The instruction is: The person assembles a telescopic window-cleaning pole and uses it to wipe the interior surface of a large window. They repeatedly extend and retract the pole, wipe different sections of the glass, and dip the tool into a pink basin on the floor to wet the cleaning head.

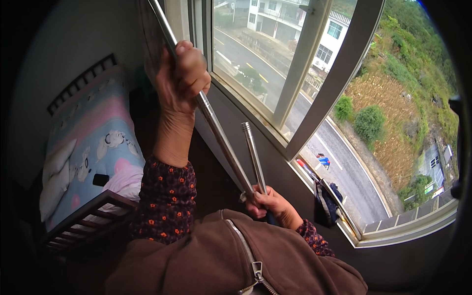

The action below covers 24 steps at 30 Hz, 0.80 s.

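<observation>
My left hand (184, 78) is raised and wrapped round a long shiny metal pole (221, 135), which slants from the upper left down toward my chest. A ringed joint shows on the pole just below that fist. Lower down, my right hand (278, 204) is closed near the pole's bottom end and also round a shorter metal tube (254, 155). The tube points up beside the pole, apart from it at the top, and has a ribbed free end. Fingers partly hide both lower ends. The pole's upper end runs out of view.
To my right is a window frame (339, 78) with a road and hillside outside. Dark cloth items (327, 196) lie on its sill. At left stands a bed (96, 142) with pillows (58, 182), a black phone (101, 180) and a dark wooden footboard (88, 221).
</observation>
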Tool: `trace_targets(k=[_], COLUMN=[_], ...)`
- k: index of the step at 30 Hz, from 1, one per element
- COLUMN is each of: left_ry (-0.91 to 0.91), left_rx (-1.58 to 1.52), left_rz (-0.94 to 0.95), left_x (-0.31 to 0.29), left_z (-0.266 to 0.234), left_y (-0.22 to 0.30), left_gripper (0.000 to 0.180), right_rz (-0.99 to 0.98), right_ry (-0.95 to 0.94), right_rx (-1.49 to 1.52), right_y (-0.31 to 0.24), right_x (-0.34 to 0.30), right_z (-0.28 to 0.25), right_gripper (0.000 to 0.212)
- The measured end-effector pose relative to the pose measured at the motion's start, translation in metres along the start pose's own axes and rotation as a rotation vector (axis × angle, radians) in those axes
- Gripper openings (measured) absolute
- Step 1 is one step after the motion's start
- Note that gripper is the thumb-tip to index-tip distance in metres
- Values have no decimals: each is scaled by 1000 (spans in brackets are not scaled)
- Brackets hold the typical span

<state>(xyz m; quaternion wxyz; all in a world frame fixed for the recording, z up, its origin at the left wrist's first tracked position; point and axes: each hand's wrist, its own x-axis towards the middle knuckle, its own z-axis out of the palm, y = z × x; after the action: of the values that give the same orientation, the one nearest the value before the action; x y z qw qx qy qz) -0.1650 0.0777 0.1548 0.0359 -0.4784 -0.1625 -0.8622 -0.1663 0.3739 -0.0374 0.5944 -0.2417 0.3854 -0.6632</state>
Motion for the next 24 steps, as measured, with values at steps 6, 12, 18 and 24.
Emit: trace_targets(k=[6, 12, 18, 24], left_ry=[221, 410, 80, 108], left_rx=[292, 529, -8, 163], left_rz=[85, 257, 177, 104], left_x=[-7, -18, -29, -33], left_z=[-3, -6, -9, -20], left_y=[3, 16, 20, 34], left_gripper=[32, 40, 26, 38], right_rz=[-238, -731, -135, -220], right_ry=[202, 581, 253, 238], right_rx=[-258, -974, -242, -207], right_y=[3, 6, -2, 9], right_x=[4, 3, 0, 10], right_z=[-5, 4, 2, -3], right_gripper=[43, 34, 34, 38])
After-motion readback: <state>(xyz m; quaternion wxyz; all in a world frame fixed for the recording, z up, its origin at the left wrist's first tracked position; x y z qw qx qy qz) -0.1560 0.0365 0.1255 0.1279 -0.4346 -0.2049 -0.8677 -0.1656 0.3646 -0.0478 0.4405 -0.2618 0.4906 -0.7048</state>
